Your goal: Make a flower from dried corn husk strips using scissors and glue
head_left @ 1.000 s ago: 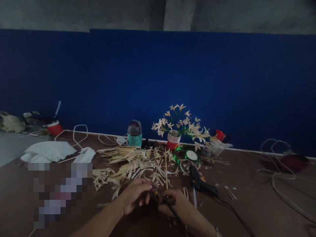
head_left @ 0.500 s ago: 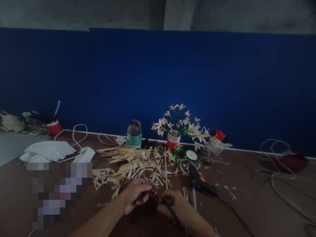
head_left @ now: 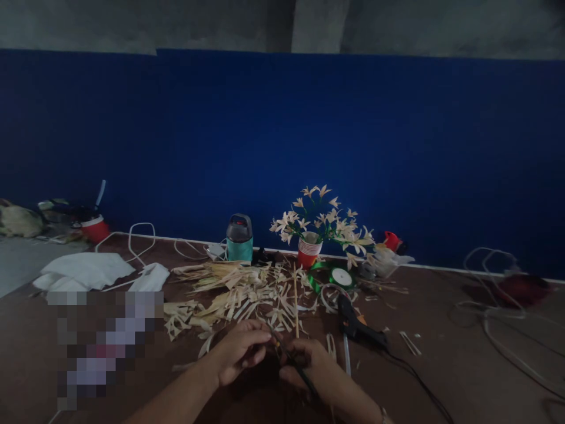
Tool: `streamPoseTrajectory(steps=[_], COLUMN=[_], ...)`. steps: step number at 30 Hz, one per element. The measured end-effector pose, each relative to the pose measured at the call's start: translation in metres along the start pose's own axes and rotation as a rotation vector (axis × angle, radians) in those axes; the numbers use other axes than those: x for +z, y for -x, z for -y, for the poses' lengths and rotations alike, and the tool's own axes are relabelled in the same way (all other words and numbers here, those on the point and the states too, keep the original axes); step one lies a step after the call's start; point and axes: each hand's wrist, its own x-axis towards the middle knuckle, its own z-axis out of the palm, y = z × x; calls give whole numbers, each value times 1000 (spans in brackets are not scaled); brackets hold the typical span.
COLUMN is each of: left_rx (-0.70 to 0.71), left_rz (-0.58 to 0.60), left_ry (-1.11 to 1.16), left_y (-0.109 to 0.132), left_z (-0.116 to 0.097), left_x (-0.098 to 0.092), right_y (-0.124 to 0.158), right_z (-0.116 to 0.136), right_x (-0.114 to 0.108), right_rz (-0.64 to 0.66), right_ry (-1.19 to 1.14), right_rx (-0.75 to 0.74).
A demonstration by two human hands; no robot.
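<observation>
Low in the middle of the view, my left hand [head_left: 244,351] pinches the upper end of a dark, slender tool [head_left: 299,372] or something small at its tip, too dim to make out. My right hand [head_left: 309,368] is wrapped round the tool, which slants down to the right. A small orange-yellow spot shows on it between the hands. Just beyond them lie pale dry husk strips [head_left: 238,294] and a thin upright-looking stick [head_left: 296,300]. Pale husk flowers [head_left: 335,224] on green stems stand in a red and white cup [head_left: 309,250].
A black glue gun [head_left: 359,330] with its cord lies to the right, near a green ribbon roll [head_left: 342,277]. Behind the husks stands a teal bottle [head_left: 239,241]. White cloth [head_left: 83,271] lies at left, white cables [head_left: 503,335] at right. A blue partition [head_left: 265,135] rises behind.
</observation>
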Motion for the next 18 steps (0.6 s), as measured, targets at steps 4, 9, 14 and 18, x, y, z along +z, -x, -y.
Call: streamPoseTrajectory(steps=[4,9,14,18], left_rx=[-5,-1,-16,-4], left_rz=[4,-1,-4,49], left_ry=[5,11,0,-9], left_y=[1,3,3,4], left_z=[-1,-1,-2,-3], left_x=[1,2,1,1], right_y=[-1,-1,4,7], right_z=[-3,-4,6,10], right_x=[0,-1,1,5], right_rz=[29,39,-6,-36], right_ry=[-20,-26,57,110], right_rx=[-8,-6,-66,-126])
